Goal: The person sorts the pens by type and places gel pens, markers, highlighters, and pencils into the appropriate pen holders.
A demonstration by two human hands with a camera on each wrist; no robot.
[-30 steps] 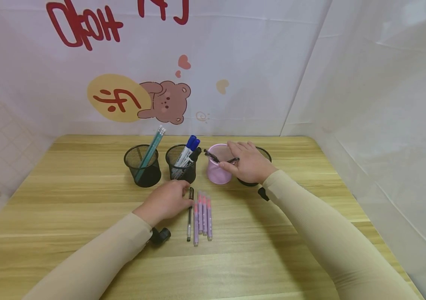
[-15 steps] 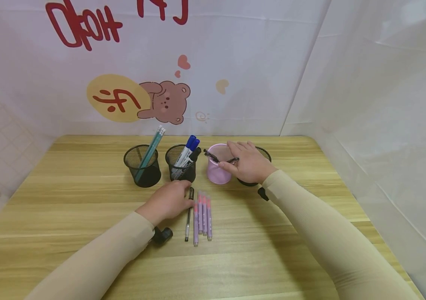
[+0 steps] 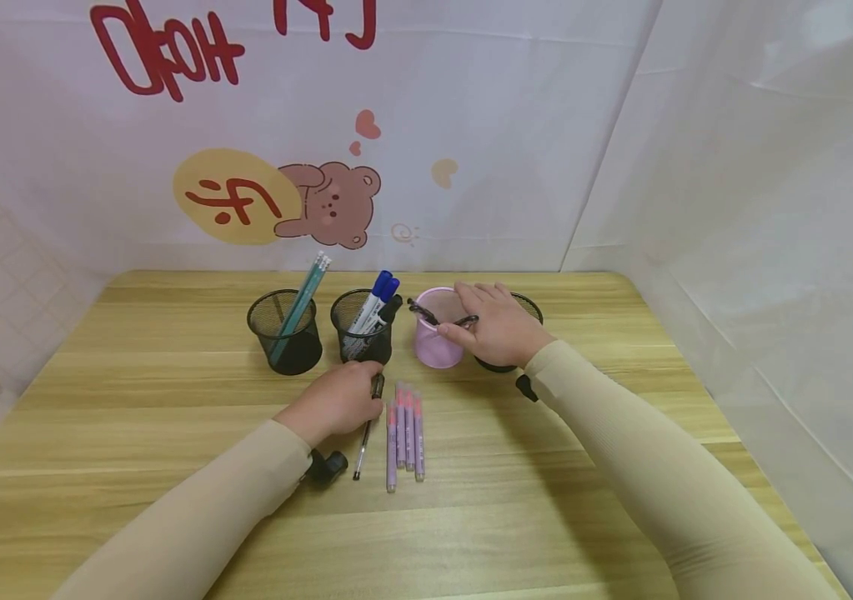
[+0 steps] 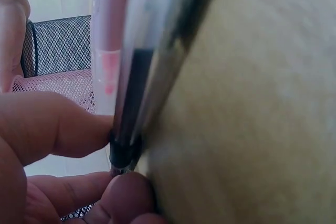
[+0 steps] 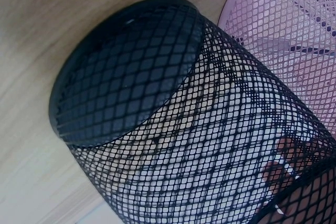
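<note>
Two hands at work, L hand (image 3: pixel 336 402) closest to the black pen (image 3: pixel 368 427): fingers curled round its far end, pinching the cap end btwn thumb and fingertips (image 4: pixel 79 129) per the wrist view. Pen's long axis runs from the fingertips back toward the person, angled slightly to the hand's left, tip resting on the wooden table (image 3: pixel 171 375). Just right of the hand, approx parallel, lie three purple-pink pens (image 3: pixel 405 433), close beside the black one but apart at the near end. R hand (image 3: pixel 497 329) sits over the pink mesh cup (image 3: pixel 435 342), fingers pinching a dark pen (image 3: pixel 434 317) at its rim; black mesh cup (image 5: pixel 173 129) under its wrist. White sheeted walls w/ bear print surround.
</note>
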